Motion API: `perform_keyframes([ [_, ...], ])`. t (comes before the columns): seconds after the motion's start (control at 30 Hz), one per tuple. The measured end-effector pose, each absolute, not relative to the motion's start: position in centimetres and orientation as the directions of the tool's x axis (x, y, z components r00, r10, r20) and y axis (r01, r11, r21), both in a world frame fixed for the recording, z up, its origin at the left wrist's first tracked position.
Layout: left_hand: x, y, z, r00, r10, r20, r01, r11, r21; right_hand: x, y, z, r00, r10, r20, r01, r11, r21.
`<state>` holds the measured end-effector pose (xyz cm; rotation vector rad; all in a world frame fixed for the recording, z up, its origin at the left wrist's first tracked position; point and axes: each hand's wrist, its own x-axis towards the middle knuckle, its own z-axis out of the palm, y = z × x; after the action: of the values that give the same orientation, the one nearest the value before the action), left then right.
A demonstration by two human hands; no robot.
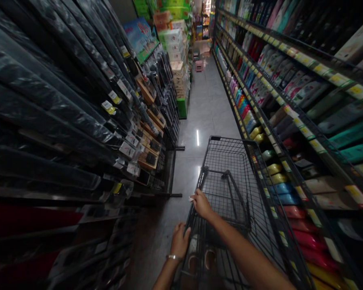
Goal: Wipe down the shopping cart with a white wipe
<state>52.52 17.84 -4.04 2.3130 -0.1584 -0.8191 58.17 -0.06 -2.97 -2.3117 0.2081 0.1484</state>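
A black wire shopping cart (230,147) stands in front of me in the aisle, its basket holding no goods that I can see. My left hand (180,241), with a bracelet at its wrist, is closed over the cart's left rim, thumb on the inner side. Farther forward on the same rim is my right hand (202,203), its arm reaching across the basket and its fingers curled closed. A small white thing (191,198) pokes out at its fingertips, too small to name. Through the wire near my left hand, my shoes (210,255) show.
Shelves (305,133) of colourful bottles line the right side, close to the cart. Plastic-wrapped long goods (57,80) hang on the left. Dark rack feet (177,195) stick out onto the grey floor (211,92). Farther along are stacked packs (174,44) and a pink stool (199,65).
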Motion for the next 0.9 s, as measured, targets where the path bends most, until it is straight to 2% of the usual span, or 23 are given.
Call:
perform_keyframes([
  [0.23, 54.2, 18.3, -3.8, 0.705, -0.407, -0.580, 0.124, -0.735, 0.667, 55.4, 3.0, -1.9, 0.963, -0.102, -0.251, -0.254, -0.662, -0.705],
  [0.57, 54.3, 20.2, -3.9, 0.603, -0.482, -0.636, 0.329, -0.576, 0.748, 50.8, 6.9, -1.3, 0.924, -0.178, -0.337, -0.373, -0.603, -0.705],
  [0.9, 53.3, 21.4, -3.8, 0.678, -0.416, -0.606, 0.490, -0.358, 0.795, 47.4, 10.2, -1.9, 0.910, -0.252, -0.330, -0.412, -0.440, -0.798],
])
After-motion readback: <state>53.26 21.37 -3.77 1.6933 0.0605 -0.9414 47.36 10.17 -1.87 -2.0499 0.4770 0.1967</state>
